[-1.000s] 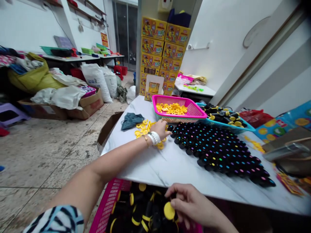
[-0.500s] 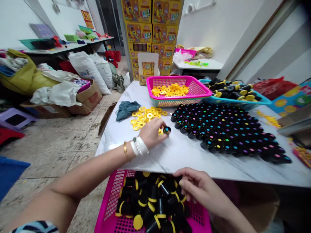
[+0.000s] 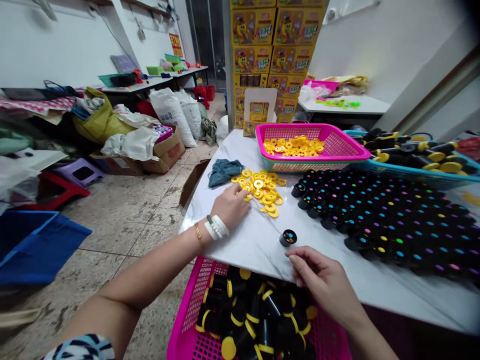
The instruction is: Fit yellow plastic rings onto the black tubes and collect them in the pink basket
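Note:
My left hand [image 3: 230, 207] is at the near-left edge of a loose pile of yellow rings [image 3: 264, 187], its fingers curled over a yellow ring [image 3: 246, 197]. A single short black cylinder [image 3: 288, 238] with coloured dots on top stands by itself on the white table. Just nearer than it, my right hand [image 3: 324, 280] has thumb and forefinger pressed together; anything between them is too small or hidden to make out. Below the table edge, a pink basket [image 3: 187, 312] holds black cylinders with yellow ends [image 3: 253, 305].
Many dotted black cylinders [image 3: 386, 215] stand in rows on the right. Behind the pile are a blue-grey cloth [image 3: 225, 172], a pink basket [image 3: 348, 145] of yellow rings and a blue basket [image 3: 423, 172] of black-and-yellow pieces. Printed yellow boxes [image 3: 253, 27] are stacked beyond.
The dotted black cylinder that was at my left hand now stands on the table near my right fingertips. My left hand has moved back to the yellow rings. The view has turned left.

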The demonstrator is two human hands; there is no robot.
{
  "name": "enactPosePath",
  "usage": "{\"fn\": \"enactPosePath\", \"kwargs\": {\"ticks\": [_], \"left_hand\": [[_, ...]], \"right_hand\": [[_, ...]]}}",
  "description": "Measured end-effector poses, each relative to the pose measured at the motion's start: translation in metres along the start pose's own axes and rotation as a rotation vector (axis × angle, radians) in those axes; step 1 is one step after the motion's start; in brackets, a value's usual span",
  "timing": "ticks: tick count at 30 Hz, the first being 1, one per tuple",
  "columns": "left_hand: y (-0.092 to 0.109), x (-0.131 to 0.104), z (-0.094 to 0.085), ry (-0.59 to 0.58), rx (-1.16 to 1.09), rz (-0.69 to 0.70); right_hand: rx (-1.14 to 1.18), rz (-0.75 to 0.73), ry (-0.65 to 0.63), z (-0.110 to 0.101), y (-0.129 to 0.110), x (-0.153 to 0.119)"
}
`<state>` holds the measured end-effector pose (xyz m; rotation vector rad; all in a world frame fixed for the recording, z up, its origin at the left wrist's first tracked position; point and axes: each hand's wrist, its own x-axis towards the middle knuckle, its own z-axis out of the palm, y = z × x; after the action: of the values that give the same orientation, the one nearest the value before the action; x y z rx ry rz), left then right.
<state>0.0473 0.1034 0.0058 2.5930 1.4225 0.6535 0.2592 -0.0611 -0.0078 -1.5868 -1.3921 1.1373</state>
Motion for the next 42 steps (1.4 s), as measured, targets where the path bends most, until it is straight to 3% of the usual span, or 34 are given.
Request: {"fn": "enactPosePath", "kwargs": {"ticks": [2, 4, 8, 11, 14, 16, 19, 22, 25, 30, 32, 37, 42], "left_hand": [[-0.010, 0.003, 0.000, -0.032, 0.061, -0.012], [-0.004, -0.003, -0.002, -0.029, 0.040, 0.032], [0.040, -0.043, -0.018, 0.000, -0.224, 0.271], [0.072, -0.074, -0.027, -0.077, -0.405, 0.498], [0.087, -0.086, -0.022, -0.128, -0.457, 0.650], [0.086, -0.083, -0.013, -0.103, -0.519, 0.587], [0.079, -0.064, 0.001, -0.044, -0.598, 0.266], [0.074, -0.041, 0.014, -0.151, -0.553, 0.053], [0.076, -0.026, 0.021, -0.274, -0.531, 0.059], [0.082, -0.024, 0.024, -0.308, -0.461, 0.104], [0.082, -0.025, 0.025, -0.307, -0.440, 0.114], [0.081, -0.024, 0.026, -0.334, -0.421, 0.116], [0.082, -0.023, 0.026, -0.343, -0.402, 0.113]], "right_hand": [[0.012, 0.005, 0.035, 0.000, 0.000, -0.009], [0.041, 0.021, 0.071, 0.000, -0.001, -0.019], [0.222, 0.100, 0.091, -0.001, -0.006, -0.031], [0.402, 0.174, -0.057, -0.002, -0.011, -0.028], [0.494, 0.196, -0.187, -0.007, -0.014, -0.019], [0.470, 0.176, -0.133, -0.013, -0.013, -0.010], [0.319, 0.163, 0.014, -0.029, -0.005, 0.002], [0.112, 0.145, 0.074, -0.044, 0.003, 0.009], [0.017, 0.084, 0.054, -0.050, 0.003, 0.011], [0.096, -0.036, 0.017, -0.042, -0.014, 0.020], [0.065, -0.017, 0.025, -0.038, -0.019, 0.029], [0.059, 0.189, 0.084, -0.034, -0.019, 0.045], [0.019, 0.113, 0.206, -0.031, -0.018, 0.043]]}}
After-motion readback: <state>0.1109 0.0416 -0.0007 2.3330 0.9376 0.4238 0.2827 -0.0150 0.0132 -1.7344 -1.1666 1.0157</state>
